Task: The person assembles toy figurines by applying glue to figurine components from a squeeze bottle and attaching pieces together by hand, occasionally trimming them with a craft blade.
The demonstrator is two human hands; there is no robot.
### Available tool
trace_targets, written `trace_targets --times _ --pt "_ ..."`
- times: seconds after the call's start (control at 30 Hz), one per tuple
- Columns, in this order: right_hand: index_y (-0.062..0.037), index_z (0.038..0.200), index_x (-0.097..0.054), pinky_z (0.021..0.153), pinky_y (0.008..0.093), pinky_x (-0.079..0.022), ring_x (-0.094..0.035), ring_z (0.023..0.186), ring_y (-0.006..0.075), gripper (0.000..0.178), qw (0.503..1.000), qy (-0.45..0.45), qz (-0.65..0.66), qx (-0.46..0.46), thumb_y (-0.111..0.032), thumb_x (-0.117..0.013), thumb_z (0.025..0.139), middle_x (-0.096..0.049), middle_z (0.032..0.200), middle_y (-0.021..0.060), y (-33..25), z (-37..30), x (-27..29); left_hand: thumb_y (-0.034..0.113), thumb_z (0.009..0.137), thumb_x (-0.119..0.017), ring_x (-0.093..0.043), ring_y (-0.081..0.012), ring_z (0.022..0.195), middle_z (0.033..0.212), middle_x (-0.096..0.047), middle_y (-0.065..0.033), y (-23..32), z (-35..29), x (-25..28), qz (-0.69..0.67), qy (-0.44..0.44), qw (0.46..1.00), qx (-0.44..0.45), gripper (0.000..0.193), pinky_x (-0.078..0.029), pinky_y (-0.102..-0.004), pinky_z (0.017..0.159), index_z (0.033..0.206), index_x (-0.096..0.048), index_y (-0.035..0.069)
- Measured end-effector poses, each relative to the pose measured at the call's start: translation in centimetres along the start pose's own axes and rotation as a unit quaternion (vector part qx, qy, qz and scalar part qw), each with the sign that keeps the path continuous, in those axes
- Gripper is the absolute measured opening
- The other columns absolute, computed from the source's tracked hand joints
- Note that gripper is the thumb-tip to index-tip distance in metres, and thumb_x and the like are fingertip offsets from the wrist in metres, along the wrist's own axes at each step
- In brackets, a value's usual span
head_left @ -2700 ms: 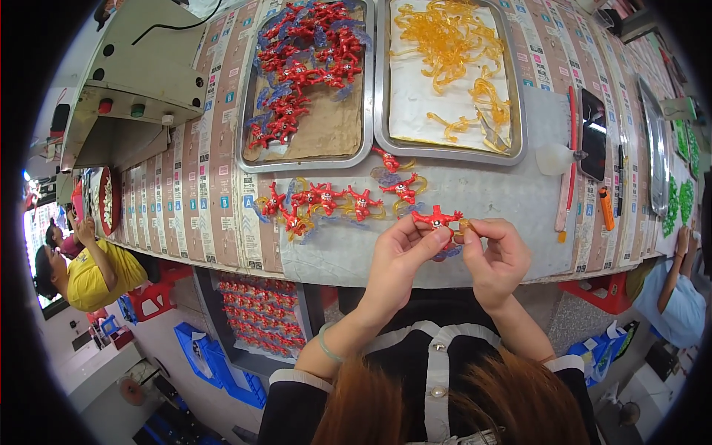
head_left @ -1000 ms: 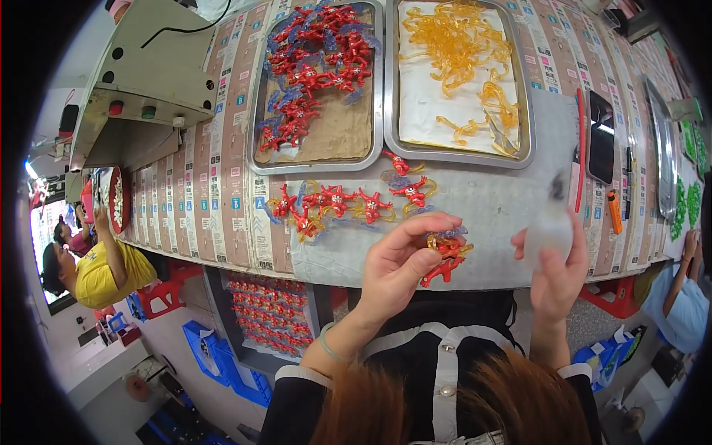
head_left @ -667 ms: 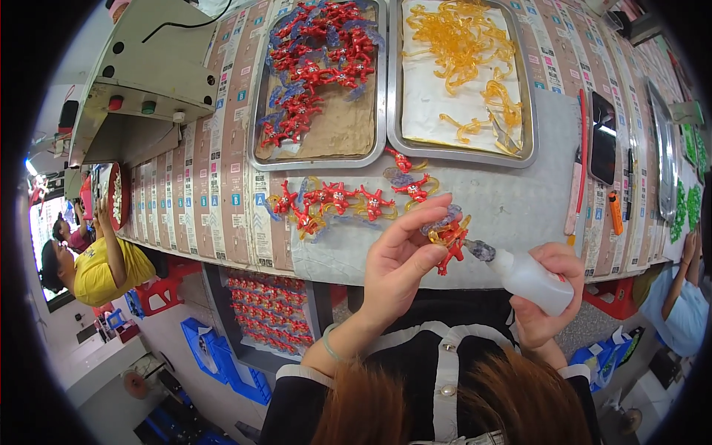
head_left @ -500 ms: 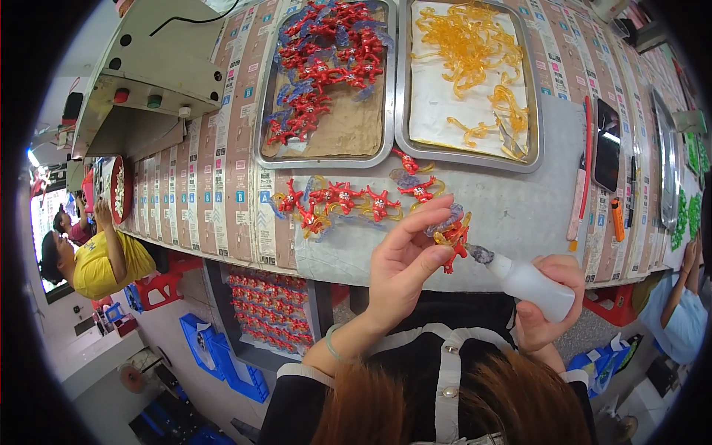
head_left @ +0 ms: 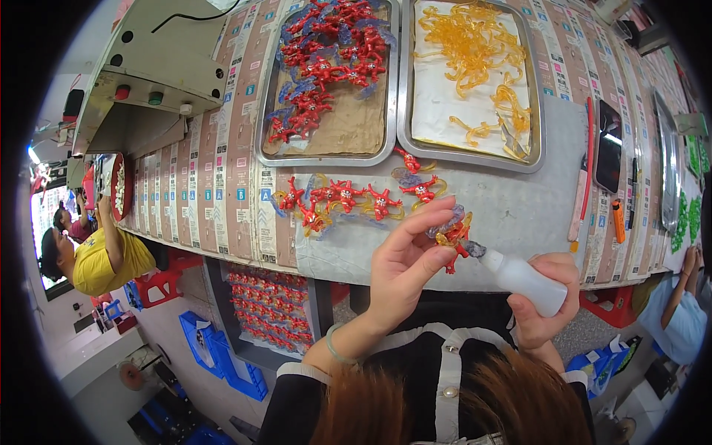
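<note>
Between thumb and fingers, my left hand [head_left: 404,271] pinches a small red toy figure [head_left: 458,236] with clear blue and yellow parts. My right hand [head_left: 545,297] is wrapped round a white squeeze bottle [head_left: 523,280], tilted so its dark, smudged nozzle [head_left: 473,250] meets or nearly meets the figure. Whether the tip truly touches is hard to see. Beyond my left hand, several like red figures [head_left: 345,194] with yellow and blue parts lie in a row on the grey sheet [head_left: 512,211].
A metal tray [head_left: 326,161] of red and blue figures stands behind, beside another metal tray [head_left: 475,160] of yellow translucent pieces. Rightward lie a phone [head_left: 608,144], a red stick [head_left: 585,170] and an orange cutter [head_left: 618,220]. A machine [head_left: 159,63] stands far left. People sit at both sides.
The bottle in my right hand has shifted slightly left, bringing its nozzle further over the figure. My left hand and the figure stay nearly in place.
</note>
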State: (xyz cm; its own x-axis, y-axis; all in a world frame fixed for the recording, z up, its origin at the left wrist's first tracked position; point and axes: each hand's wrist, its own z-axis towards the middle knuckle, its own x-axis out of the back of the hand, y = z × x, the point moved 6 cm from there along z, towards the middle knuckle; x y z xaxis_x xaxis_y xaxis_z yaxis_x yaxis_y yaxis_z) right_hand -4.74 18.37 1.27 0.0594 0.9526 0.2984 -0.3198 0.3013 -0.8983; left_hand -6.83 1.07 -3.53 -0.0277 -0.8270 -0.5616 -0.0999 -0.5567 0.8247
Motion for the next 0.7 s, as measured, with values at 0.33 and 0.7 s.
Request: trace_targets --times 0.33,0.7 --pt "-0.0017 0.093 -0.049 0.058 0.0244 -0.04 -0.049 0.067 0.0158 0.045 1.0 0.006 0.004 -0.006 -0.015 -0.075 0.059 -0.049 0.082 0.0109 -0.1 -0.1 0.2 -0.005 0.076 -0.052 -0.04 -0.0173 0.109 0.124 -0.036 -0.0143 -0.1 0.0 0.0 0.004 0.002 1.0 0.001 0.035 -0.04 -0.0273 0.082 0.11 -0.045 -0.001" --pt "-0.0002 0.093 -0.044 0.067 0.0243 -0.037 -0.045 0.075 0.0152 0.048 0.976 0.115 0.137 -0.12 -0.03 -0.07 0.065 -0.046 0.086 0.0105 1.6 -0.3 1.1 0.008 0.085 -0.043 -0.048 -0.0199 0.103 0.112 -0.047 -0.0114 -1.3 0.1 0.2 -0.191 0.066 0.965 0.167 0.03 -0.041 -0.0303 0.083 0.114 -0.039 0.001"
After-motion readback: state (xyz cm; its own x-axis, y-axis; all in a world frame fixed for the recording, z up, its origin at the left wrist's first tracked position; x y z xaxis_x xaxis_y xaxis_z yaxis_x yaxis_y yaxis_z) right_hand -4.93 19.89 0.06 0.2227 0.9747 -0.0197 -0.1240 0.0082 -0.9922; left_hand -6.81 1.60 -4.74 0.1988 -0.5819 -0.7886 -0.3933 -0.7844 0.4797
